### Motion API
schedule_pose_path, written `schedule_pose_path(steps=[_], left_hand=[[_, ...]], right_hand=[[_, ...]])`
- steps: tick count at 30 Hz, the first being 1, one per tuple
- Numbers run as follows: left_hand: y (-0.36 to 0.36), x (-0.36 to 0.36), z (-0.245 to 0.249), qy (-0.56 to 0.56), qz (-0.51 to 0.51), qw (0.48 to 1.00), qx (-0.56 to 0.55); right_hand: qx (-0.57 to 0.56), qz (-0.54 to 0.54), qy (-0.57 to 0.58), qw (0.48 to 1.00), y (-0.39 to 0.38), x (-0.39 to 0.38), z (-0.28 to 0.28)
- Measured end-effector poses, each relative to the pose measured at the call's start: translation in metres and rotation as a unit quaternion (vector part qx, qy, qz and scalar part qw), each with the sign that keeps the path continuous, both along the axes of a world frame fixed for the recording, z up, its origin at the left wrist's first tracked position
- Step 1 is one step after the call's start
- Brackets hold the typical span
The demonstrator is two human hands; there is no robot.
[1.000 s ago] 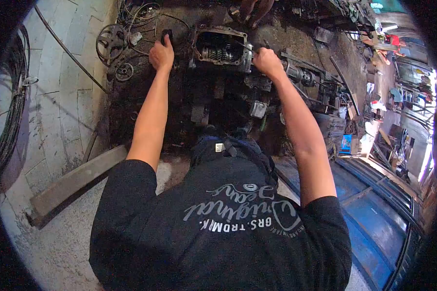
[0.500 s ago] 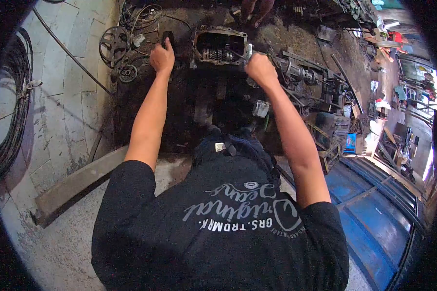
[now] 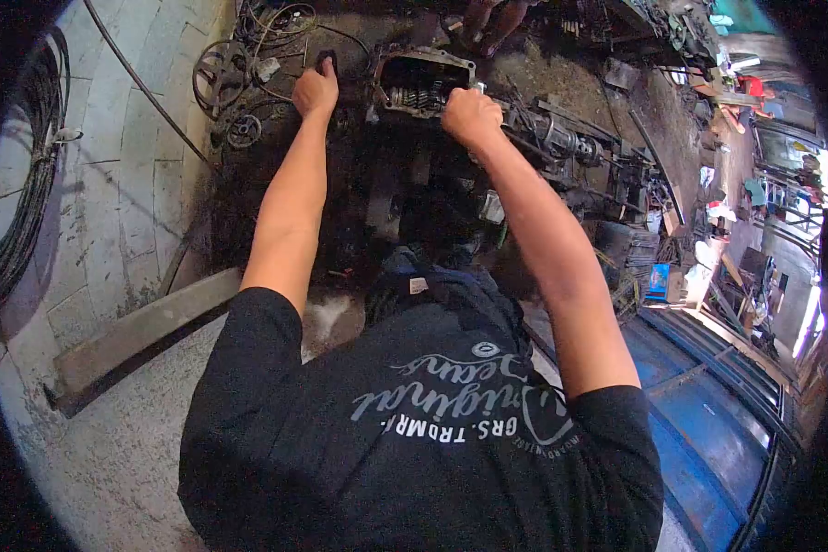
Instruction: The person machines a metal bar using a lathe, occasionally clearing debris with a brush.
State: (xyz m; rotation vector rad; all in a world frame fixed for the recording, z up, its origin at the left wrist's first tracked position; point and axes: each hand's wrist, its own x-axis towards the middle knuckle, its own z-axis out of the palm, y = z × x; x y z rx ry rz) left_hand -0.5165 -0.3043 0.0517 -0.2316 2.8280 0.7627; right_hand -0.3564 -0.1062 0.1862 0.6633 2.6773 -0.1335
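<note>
An open metal gearbox housing point(image 3: 474, 66) lies in front of me, with toothed gears point(image 3: 416, 96) and a shaft inside. My right hand point(image 3: 472, 118) is a closed fist over the housing's near right corner. A bit of shiny metal shows beside its knuckles, but what the fingers grip is hidden. To the left of the housing, my left hand point(image 3: 316, 90) is wrapped round a dark upright piece point(image 3: 327, 60), thumb on top. The kind of that piece cannot be made out.
Another person's hands point(image 3: 497, 20) are beyond the housing. Wheels point(image 3: 243, 132) and cables clutter the left wall. Machine parts point(image 3: 561, 140) extend rightward. A long beam point(image 3: 147, 336) lies at lower left, and a blue metal panel point(image 3: 699, 405) at lower right.
My right hand has shifted left and slightly nearer, rotating over the housing's corner. My left hand keeps its grip on the dark piece. The whole view has shifted slightly.
</note>
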Motion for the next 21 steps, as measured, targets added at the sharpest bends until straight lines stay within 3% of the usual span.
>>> schedule_pose_path(steps=[1, 3, 10, 12, 16, 18, 21], left_hand=[[-0.001, 0.005, -0.002, -0.001, 0.003, 1.0, 0.002], [-0.002, 0.014, -0.003, 0.108, 0.005, 0.994, 0.007], [-0.011, 0.043, -0.012, 0.208, 0.018, 0.977, 0.039], [-0.019, 0.056, -0.024, 0.293, 0.022, 0.954, 0.055], [-0.033, 0.072, -0.061, 0.326, -0.003, 0.945, 0.036], [-0.033, 0.082, -0.061, 0.408, -0.029, 0.908, 0.093], [-0.04, 0.085, -0.055, 0.394, -0.069, 0.915, 0.052]], right_hand=[[0.01, 0.019, 0.001, 1.0, -0.001, -0.001, 0.001], [0.022, 0.027, -0.003, 0.999, -0.003, 0.001, -0.001], [0.015, 0.009, 0.002, 1.0, -0.001, 0.015, -0.005], [0.011, 0.004, 0.005, 1.0, 0.002, 0.021, -0.006], [-0.004, -0.013, 0.015, 1.0, 0.001, 0.026, -0.013], [-0.021, -0.012, 0.008, 1.0, 0.002, 0.024, -0.013], [-0.02, -0.008, 0.016, 1.0, 0.004, 0.027, -0.016]])
